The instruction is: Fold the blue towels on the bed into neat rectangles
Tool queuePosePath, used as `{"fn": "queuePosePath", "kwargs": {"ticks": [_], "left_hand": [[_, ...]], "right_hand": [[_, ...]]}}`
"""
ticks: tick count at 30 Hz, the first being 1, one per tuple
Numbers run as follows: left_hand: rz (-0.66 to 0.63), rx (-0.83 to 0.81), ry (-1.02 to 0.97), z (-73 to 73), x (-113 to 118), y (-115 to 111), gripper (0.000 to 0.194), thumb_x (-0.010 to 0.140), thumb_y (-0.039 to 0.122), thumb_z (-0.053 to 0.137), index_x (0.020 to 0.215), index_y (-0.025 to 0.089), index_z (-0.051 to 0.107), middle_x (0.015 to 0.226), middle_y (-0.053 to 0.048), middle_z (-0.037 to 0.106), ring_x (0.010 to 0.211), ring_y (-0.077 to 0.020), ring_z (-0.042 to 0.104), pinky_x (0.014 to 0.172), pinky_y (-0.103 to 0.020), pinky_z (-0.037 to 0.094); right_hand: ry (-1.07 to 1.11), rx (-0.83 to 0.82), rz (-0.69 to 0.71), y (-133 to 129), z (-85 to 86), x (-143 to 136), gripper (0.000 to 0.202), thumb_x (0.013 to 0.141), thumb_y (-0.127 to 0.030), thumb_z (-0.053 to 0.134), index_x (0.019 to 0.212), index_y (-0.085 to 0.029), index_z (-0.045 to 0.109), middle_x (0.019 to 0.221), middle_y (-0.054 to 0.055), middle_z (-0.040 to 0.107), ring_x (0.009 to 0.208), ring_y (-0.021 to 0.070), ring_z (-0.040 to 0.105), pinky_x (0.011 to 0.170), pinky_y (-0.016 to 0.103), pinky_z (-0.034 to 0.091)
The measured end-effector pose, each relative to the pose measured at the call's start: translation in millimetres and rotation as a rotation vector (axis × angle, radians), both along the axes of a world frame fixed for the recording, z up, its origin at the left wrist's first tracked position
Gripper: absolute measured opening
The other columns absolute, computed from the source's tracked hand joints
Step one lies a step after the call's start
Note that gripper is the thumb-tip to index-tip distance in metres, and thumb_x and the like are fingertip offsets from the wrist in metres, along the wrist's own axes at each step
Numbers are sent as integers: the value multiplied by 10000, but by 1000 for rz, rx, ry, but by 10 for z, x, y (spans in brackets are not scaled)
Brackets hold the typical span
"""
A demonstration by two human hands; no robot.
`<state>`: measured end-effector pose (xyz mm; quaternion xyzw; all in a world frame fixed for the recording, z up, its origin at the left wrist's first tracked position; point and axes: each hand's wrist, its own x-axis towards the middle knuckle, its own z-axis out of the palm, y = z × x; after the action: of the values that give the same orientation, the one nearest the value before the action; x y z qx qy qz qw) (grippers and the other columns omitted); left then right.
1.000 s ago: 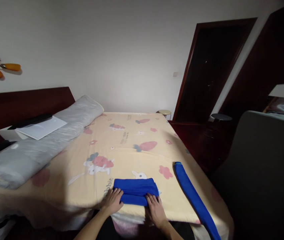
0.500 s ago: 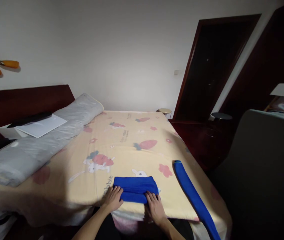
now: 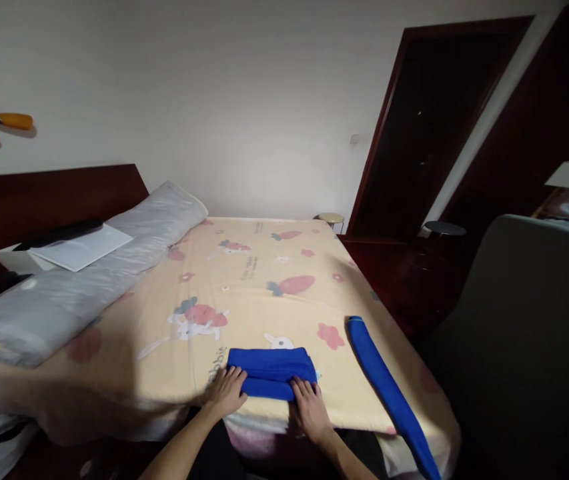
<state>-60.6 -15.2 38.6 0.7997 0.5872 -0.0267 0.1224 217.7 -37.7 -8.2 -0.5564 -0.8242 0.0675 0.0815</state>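
A folded blue cloth (image 3: 269, 361) lies at the near edge of the bed, with a thick fold along the side closest to me. My left hand (image 3: 229, 392) grips its left end, fingers bent over the fold. At the right end, my right hand (image 3: 310, 408) holds the same fold with its fingers on top. Both thumbs are mostly hidden. To the right, apart from both hands, a long narrow strip of blue cloth (image 3: 383, 383) with a green-edged far end runs down over the near edge of the bed.
The bed (image 3: 249, 313) has a yellow sheet printed with carrots and rabbits. A grey rolled bedding piece (image 3: 114, 267) lies along the left by the dark headboard (image 3: 54, 193), with a white flat item (image 3: 81, 247) on it. A grey chair back (image 3: 529, 320) and stools (image 3: 444, 229) stand at right.
The view has tilted slightly, so the bed appears a little higher. Both hands remain on the folded blue cloth, which looks much the same. The blue strip stays in place.
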Motion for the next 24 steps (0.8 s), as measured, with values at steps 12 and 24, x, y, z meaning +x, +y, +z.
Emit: {"fn": "queuePosePath", "kwargs": {"ticks": [12, 24], "left_hand": [[11, -23, -4, 69, 15, -14, 466, 800, 308, 441, 1250, 228, 529, 1355, -98, 511, 1314, -293, 368, 1100, -478, 211], [5, -12, -19, -103, -44, 25, 505, 788, 307, 451, 1286, 229, 491, 1402, -99, 473, 1326, -287, 357, 1120, -501, 174]], "right_hand": [[8, 13, 4, -1, -21, 2, 532, 835, -224, 437, 1363, -164, 472, 1429, 108, 468, 1246, 287, 426, 1064, 458, 227], [87, -17, 103, 65, 58, 153, 517, 888, -356, 416, 1390, -240, 439, 1430, 69, 472, 1282, 272, 416, 1088, 446, 240]]}}
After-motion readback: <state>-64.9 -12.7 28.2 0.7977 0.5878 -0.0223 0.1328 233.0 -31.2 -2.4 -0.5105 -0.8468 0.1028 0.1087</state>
